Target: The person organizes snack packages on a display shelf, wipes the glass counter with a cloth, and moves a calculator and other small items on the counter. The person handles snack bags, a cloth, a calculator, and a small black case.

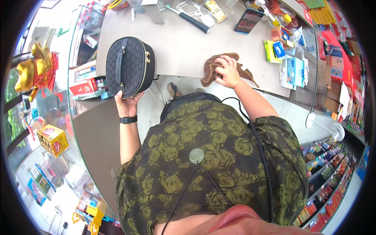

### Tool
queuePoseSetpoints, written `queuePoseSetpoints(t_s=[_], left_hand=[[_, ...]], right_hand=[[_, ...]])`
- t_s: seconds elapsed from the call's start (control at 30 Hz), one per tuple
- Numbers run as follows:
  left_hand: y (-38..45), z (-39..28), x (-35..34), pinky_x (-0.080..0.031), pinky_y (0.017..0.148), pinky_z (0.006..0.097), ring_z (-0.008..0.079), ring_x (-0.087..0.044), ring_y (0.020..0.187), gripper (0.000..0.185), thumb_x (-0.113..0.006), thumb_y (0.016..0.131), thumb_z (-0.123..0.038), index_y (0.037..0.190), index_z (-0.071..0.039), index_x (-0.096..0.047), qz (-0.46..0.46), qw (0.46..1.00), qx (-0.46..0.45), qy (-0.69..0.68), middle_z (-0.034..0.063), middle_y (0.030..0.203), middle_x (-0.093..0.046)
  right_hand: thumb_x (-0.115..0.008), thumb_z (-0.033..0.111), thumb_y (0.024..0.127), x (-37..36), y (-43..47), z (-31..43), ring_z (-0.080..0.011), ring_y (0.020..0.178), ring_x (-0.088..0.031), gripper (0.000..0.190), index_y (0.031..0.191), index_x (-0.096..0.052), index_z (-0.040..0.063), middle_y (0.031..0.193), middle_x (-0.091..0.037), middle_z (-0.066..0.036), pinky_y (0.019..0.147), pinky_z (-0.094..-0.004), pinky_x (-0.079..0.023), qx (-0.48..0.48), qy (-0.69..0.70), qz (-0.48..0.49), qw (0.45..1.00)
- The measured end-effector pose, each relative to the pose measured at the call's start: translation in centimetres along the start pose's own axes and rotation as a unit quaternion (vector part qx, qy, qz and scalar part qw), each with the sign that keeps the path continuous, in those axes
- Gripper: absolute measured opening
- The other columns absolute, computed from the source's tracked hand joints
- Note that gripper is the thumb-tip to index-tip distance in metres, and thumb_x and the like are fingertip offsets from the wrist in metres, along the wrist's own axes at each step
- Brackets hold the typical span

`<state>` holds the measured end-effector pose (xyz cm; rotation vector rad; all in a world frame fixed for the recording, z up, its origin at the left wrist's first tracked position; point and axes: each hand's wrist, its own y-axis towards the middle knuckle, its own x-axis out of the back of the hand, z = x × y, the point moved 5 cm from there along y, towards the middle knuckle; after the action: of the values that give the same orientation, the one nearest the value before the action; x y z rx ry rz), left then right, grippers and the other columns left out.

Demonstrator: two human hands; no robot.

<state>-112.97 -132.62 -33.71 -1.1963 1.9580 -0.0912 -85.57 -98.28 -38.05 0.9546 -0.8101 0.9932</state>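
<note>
My left hand point(128, 103) grips the near end of a black oval vanity case point(130, 64), thumb on its lid and fingers underneath. The case is zipped round, with a dark strap handle along the lid and gold-coloured metal pulls on its right side. It sits at the left end of the desk, its near end reaching past the front edge. Over on the right, my right hand point(227, 71) presses on a crumpled brown cloth point(211, 66), its fingers bent into the folds. Part of the cloth hangs over the desk's front edge.
Along the back of the desk point(176, 50) lie a black-handled electric toothbrush point(194, 22), a white cable point(188, 8), a snack packet point(216, 11) and a propped phone point(249, 20). Tissue packs point(295, 72) stand at the right. Glass counters point(72, 88) flank the desk; a golden cat figure point(36, 69) is left.
</note>
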Motion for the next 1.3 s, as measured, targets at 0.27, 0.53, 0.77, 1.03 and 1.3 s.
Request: queuePoseSetpoints(t_s=[0.27, 0.53, 0.77, 1.03, 1.3], left_hand=[[5.0, 2.7, -1.3, -0.037, 0.107, 0.0684, 0.0455, -0.040, 0.132, 0.085, -0.078, 0.071, -0.039, 0.139, -0.006, -0.040, -0.075, 0.997, 0.012, -0.026, 0.0240, 0.135, -0.045], [3.7, -0.9, -1.7, -0.047, 0.095, 0.0477, 0.0330, -0.061, 0.107, 0.097, -0.074, 0.078, -0.055, 0.147, -0.009, -0.022, -0.104, 0.966, 0.044, 0.231, 0.0212, 0.129, -0.053], [0.3, -6.3, 1.9, -0.041, 0.102, 0.0502, 0.0297, -0.055, 0.118, 0.089, -0.064, 0.082, -0.069, 0.143, -0.007, -0.043, -0.072, 0.942, 0.111, 0.308, 0.0153, 0.133, -0.054], [1.4, -11.9, 6.7, -0.045, 0.094, 0.0424, 0.0217, -0.058, 0.107, 0.060, -0.053, 0.095, -0.060, 0.130, -0.010, -0.054, -0.135, 0.962, 0.050, 0.232, 0.0071, 0.118, -0.062], [9.4, -17.5, 7.5, -0.049, 0.088, 0.0338, 0.0184, -0.061, 0.103, 0.056, -0.066, 0.092, -0.043, 0.131, -0.004, -0.054, -0.200, 0.922, -0.161, 0.291, 0.0082, 0.115, -0.064]], right_hand=[[-0.073, 0.030, 0.072, 2.0, -1.9, -5.3, -0.0326, 0.127, -0.042, 0.020, 0.083, -0.069, 0.014, 0.124, -0.057, -0.006, 0.103, -0.0534, -0.030, -0.188, -0.023, -0.092, 0.978], [-0.087, 0.026, 0.072, 6.8, 1.7, -16.5, -0.0337, 0.127, -0.046, 0.093, 0.145, -0.034, 0.001, 0.138, -0.046, -0.020, 0.108, -0.0445, -0.037, -0.281, 0.128, -0.345, 0.886], [-0.078, 0.004, 0.082, 9.2, 5.9, -14.5, -0.0219, 0.127, -0.049, 0.079, 0.148, -0.033, 0.003, 0.142, -0.048, -0.012, 0.109, -0.0351, -0.037, -0.266, 0.380, -0.193, 0.865], [-0.052, 0.034, 0.103, 10.1, 4.2, -13.8, -0.0253, 0.126, -0.049, 0.050, 0.138, -0.044, -0.001, 0.138, -0.051, -0.017, 0.101, -0.0352, -0.043, -0.412, 0.363, -0.309, 0.777], [-0.058, 0.030, 0.096, 9.2, 5.9, 1.7, -0.0364, 0.117, -0.050, 0.038, 0.117, -0.059, -0.001, 0.123, -0.055, -0.023, 0.104, -0.0459, -0.036, -0.241, -0.067, -0.271, 0.930]])
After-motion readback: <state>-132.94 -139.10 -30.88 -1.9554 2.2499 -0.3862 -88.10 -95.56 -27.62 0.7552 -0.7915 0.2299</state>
